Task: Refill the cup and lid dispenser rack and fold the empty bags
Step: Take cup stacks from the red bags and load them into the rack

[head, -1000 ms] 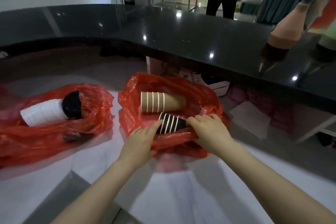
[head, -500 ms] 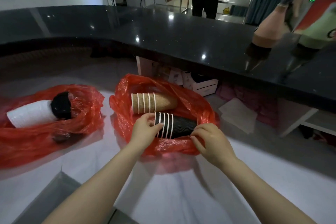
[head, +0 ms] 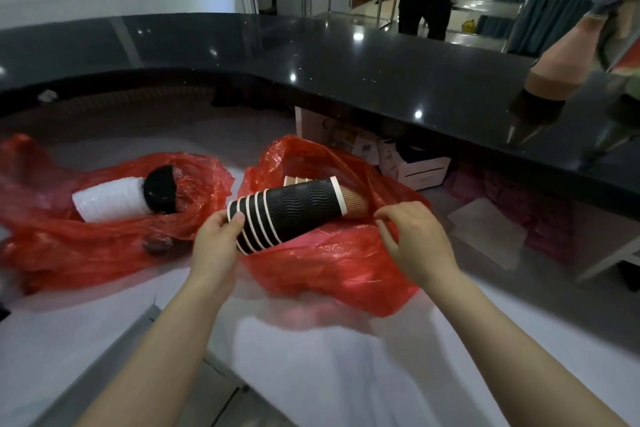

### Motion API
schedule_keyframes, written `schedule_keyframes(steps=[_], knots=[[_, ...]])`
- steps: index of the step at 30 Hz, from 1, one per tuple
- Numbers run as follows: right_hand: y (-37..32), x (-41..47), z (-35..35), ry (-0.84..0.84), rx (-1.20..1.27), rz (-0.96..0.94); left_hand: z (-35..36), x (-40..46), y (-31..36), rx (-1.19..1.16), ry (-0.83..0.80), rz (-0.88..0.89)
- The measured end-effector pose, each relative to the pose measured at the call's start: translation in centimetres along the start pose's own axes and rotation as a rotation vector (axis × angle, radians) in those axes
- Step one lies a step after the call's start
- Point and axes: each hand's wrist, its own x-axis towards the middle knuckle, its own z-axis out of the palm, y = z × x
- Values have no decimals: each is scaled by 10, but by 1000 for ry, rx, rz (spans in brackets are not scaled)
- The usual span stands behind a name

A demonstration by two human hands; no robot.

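two red bags (head: pixel 329 263) beside black counter (head: pixel 346 62)

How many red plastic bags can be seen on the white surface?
2. One red bag lies on the left, holding white and black stacks. The other red bag lies in the middle under the hands, with a brown cup stack inside. More may lie out of view.
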Motion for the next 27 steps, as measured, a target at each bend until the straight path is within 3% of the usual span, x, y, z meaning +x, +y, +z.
schedule_keyframes(steps=[5,10,13,21,24,27], knots=[[-10,40,29,-134,-24,-7,-29,-5,2,-283,88,-101],[14,72,49,-375,-361,-23,-53,-7,3,-383,157,-108],[25,82,64,-515,-428,1,-64,-8,3,-398,222,-95],[36,67,92,-548,-297,118,-67,-9,-6,-424,116,-116],[39,60,89,-502,-148,103,-61,-11,-13,-396,13,-124],[37,58,79,-415,-21,94,-54,-13,-19,-296,31,-158]])
